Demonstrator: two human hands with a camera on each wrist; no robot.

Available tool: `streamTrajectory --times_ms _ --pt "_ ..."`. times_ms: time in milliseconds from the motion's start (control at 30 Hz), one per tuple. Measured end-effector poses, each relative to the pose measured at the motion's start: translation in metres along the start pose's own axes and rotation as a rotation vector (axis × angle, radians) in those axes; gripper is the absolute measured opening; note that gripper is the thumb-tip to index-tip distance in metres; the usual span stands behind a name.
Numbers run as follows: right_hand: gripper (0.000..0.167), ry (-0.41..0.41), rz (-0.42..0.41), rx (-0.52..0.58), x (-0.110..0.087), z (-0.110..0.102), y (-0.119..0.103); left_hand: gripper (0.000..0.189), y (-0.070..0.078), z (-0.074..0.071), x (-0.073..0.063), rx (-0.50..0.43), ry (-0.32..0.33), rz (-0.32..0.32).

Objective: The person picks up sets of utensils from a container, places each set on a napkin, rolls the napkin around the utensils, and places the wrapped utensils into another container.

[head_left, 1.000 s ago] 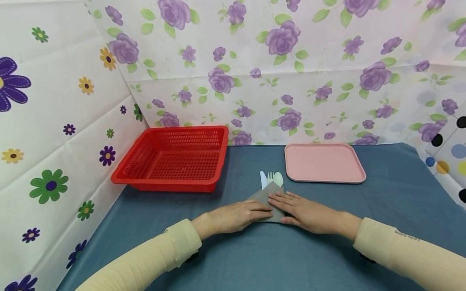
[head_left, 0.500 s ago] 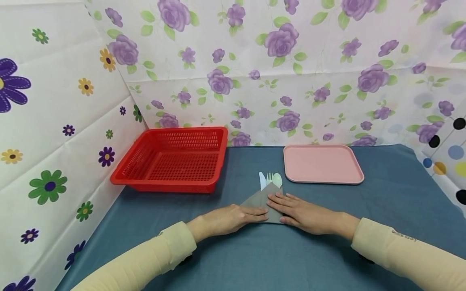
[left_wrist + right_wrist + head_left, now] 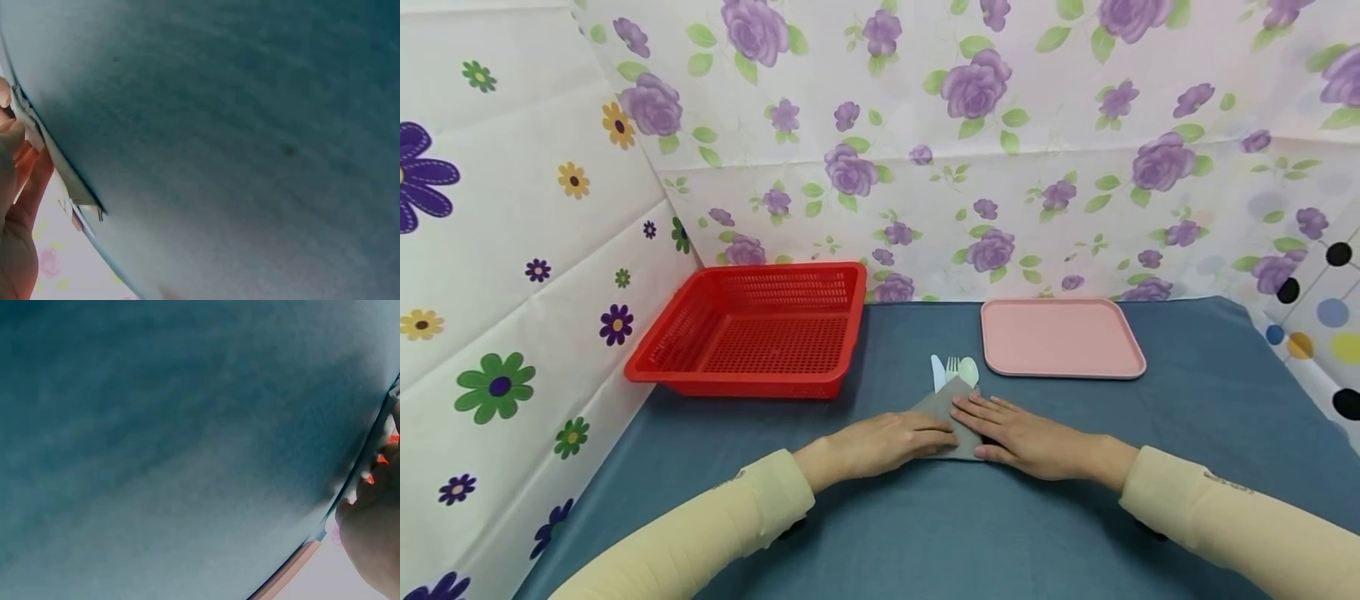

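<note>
1. Folded gray napkin point(image 3: 967, 444) on blue tablecloth point(image 3: 1037, 542), between hands; knife point(image 3: 937, 374), fork point(image 3: 952, 367), spoon point(image 3: 969, 372) poke out.
2. Left hand point(image 3: 883, 443): fingers together, loosely bent on napkin.
3. Right hand point(image 3: 1036, 440): fingers straight, slightly spread on it.
4. Probably light, floppy, cutlery slippery; best held by both sides.

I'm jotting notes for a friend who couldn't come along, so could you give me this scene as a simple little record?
Left hand: rests on the cloth, fingers over its left part
Right hand: lies on the cloth's right part
Cloth: grey, pointed at the far end
Cutlery: knife, fork, spoon, upper ends showing past the cloth
Basket: red, far left
Tray: pink, far right
Table covering: blue
Backdrop: white with purple flowers
</note>
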State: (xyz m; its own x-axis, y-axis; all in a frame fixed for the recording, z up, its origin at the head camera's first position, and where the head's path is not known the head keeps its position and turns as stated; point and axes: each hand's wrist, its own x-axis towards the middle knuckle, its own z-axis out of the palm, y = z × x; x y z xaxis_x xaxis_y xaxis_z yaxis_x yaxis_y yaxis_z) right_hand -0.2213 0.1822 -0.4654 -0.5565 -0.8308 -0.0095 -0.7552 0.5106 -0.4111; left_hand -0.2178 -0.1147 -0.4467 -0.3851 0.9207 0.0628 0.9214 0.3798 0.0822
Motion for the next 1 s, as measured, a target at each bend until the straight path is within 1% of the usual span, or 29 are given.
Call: streamTrajectory --times_ms 167,267,367,533,667,833,1000 --pt "0.066 0.003 0.006 0.011 -0.005 -0.005 0.004 0.048 0.002 0.003 -0.003 0.096 -0.024 0.010" --pt "0.066 0.015 0.025 0.003 -0.012 -0.009 0.008 0.049 0.003 0.005 -0.002 0.106 -0.038 -0.001" --pt "0.066 0.010 0.034 -0.020 -0.016 -0.012 0.013 0.050 0.004 0.005 -0.002 0.097 -0.050 -0.026" --pt "0.068 -0.005 0.033 -0.053 -0.015 -0.013 0.020 0.052 0.004 0.005 -0.003 0.062 -0.066 -0.063" --pt "0.070 -0.017 0.031 -0.062 -0.015 -0.012 0.022 0.052 0.005 0.004 -0.003 0.052 -0.075 -0.073" --pt "0.070 -0.012 -0.008 -0.117 -0.018 -0.010 0.018 0.052 0.004 0.004 -0.002 0.045 -0.076 -0.074" --pt "0.069 -0.033 -0.048 -0.168 -0.026 -0.004 0.012 0.052 0.003 0.003 -0.002 0.030 -0.075 -0.067"
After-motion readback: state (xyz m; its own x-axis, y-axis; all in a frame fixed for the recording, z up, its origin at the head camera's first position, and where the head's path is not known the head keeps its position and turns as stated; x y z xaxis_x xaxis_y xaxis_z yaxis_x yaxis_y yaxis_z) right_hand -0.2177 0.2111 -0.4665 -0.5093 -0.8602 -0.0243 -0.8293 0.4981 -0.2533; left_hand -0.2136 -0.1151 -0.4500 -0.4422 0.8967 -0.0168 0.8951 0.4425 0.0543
